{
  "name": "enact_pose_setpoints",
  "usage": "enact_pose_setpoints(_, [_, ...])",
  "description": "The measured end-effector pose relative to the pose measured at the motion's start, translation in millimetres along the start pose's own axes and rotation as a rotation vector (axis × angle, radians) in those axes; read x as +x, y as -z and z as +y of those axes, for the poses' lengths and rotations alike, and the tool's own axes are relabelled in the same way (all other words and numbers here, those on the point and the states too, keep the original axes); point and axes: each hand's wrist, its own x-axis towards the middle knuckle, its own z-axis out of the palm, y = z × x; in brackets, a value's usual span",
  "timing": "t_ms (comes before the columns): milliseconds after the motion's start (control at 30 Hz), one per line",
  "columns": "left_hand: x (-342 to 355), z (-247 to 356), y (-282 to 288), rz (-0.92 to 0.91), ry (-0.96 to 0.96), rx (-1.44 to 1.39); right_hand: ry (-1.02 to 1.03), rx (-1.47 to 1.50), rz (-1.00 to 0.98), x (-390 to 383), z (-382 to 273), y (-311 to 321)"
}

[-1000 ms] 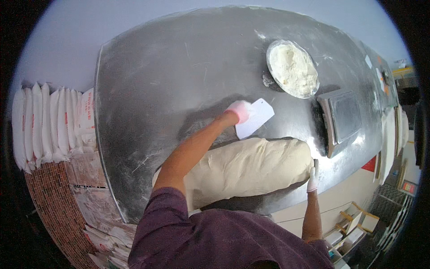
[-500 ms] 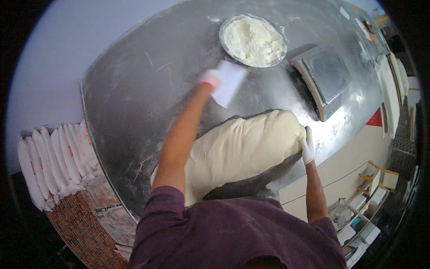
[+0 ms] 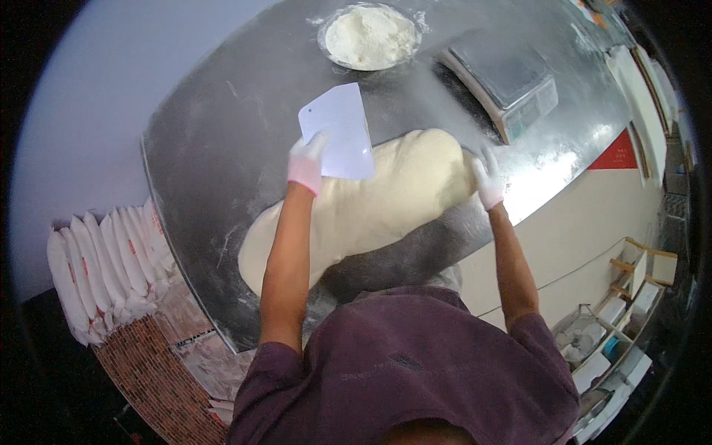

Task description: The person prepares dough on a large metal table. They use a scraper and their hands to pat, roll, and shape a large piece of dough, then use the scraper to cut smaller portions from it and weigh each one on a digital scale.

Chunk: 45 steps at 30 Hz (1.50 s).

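A long, thick mass of pale dough [image 3: 415, 174] lies slantwise across the metal table, its far end to the right. My left hand [image 3: 308, 157], in a white glove with a pink cuff, grips a flat white dough scraper [image 3: 343, 126] by its left side. The scraper's lower edge overlaps the far side of the dough; whether it touches cannot be told. At the dough's right end rests my right hand [image 3: 488, 180], also gloved, fingers stretched out and holding nothing.
A round bowl of white flour [image 3: 371, 37] stands at the table's far side. Right of it sits a metal scale [image 3: 504, 81]. Flour dusts the steel tabletop [image 3: 215, 185]. White sacks [image 3: 104, 267] are stacked off the left edge, and a shelf rack [image 3: 619, 334] stands low right.
My left hand has brought the scraper back from near the flour bowl to the dough. My right hand stays at the dough's right end, its fingers now more spread. The view has shifted.
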Motion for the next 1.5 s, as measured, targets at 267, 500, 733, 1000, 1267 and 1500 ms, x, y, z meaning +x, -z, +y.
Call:
enact_pose_setpoints(267, [-66, -55, -50, 0.003, 0.061, -0.046, 0.031, 0.452, -0.336, 56, -136, -75])
enact_pose_setpoints(500, [-87, -61, -76, 0.378, 0.017, 0.024, 0.013, 0.234, -0.361, -11, -112, -99])
enact_pose_setpoints(733, [-90, -59, -80, 0.54, -0.038, -0.127, -0.311, 0.497, -0.717, -32, -80, -78])
enact_pose_setpoints(1000, [-105, -44, -60, 0.56, -0.109, -0.037, -0.047, 0.213, -0.303, -21, -127, -92])
enact_pose_setpoints(1267, [-138, -23, -14, 0.605, 0.003, 0.012, 0.467, -0.264, -0.216, -19, -100, -140])
enact_pose_setpoints(1500, [-222, -76, 196, 1.04, -0.148, -0.281, 0.411, -0.574, -0.025, -11, -81, -55])
